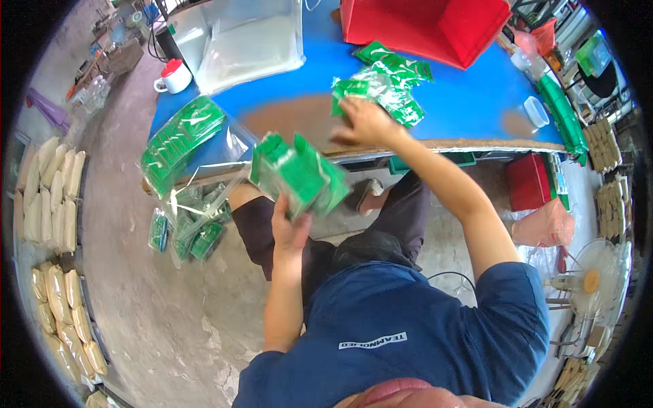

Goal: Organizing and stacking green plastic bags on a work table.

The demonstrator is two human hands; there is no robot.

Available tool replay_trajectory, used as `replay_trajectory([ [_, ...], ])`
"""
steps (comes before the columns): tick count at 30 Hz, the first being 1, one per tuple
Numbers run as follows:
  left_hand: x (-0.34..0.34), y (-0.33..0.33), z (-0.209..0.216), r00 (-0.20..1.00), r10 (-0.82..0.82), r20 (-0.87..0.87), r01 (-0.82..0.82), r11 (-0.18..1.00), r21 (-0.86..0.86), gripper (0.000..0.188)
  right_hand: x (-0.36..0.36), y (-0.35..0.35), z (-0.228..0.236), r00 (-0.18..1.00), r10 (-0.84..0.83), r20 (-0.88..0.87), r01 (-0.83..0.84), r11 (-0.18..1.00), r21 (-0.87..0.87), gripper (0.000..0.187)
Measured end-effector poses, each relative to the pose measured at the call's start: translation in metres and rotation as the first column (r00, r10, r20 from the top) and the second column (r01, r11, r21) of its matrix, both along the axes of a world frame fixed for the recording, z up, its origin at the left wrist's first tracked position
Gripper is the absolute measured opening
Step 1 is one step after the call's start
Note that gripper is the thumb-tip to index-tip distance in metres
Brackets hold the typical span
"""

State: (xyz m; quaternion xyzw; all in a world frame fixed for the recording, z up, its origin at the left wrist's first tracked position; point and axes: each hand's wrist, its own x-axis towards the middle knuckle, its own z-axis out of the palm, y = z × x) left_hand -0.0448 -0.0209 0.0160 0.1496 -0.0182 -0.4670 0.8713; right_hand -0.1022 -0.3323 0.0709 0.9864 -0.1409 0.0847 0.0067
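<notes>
My left hand [291,226] is closed on a clear plastic bag of green packets [299,173], held up in front of the table's near edge. Over the tabletop, my right hand [373,124] has its thumb spread from its fingers. Its fingertips touch or overlap the nearest of the loose green packets [401,75], and slight blur hides the exact contact. Left of the held bag, a larger clear bag filled with green packets [182,139] lies at the table edge. Several bagged green packets [197,228] show below it, beside my knee.
On the blue-topped table [469,102] are a red bin [415,27], a stack of clear bags [255,51], a white mug with a red lid [174,76] and a small white tub [536,111]. A fan [588,280] stands at right. Wrapped bundles [58,194] line the left.
</notes>
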Motion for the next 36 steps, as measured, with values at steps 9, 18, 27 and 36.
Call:
replay_trajectory([
  [9, -0.010, -0.011, 0.007, 0.982, -0.167, -0.094, 0.129, 0.939, -0.318, 0.068, -0.030, 0.125, 0.016, 0.568, -0.778, 0.268, -0.556, -0.123, 0.822, 0.016],
  [18, -0.005, -0.011, -0.014, 0.989, -0.047, 0.138, 0.017, 0.978, 0.207, 0.059, -0.001, -0.001, 0.041, 0.840, -0.462, 0.283, 0.329, 0.850, 0.411, 0.063],
  [27, 0.002, -0.008, -0.013, 0.978, -0.131, 0.161, 0.083, 0.958, 0.274, 0.064, -0.036, 0.054, -0.003, 0.806, 0.230, 0.546, -0.532, 0.685, 0.498, 0.040],
  [36, -0.003, -0.013, -0.020, 0.981, -0.146, 0.132, 0.100, 0.948, 0.304, 0.071, -0.031, -0.014, -0.016, 0.936, -0.164, 0.312, 0.173, 0.985, -0.001, 0.046],
])
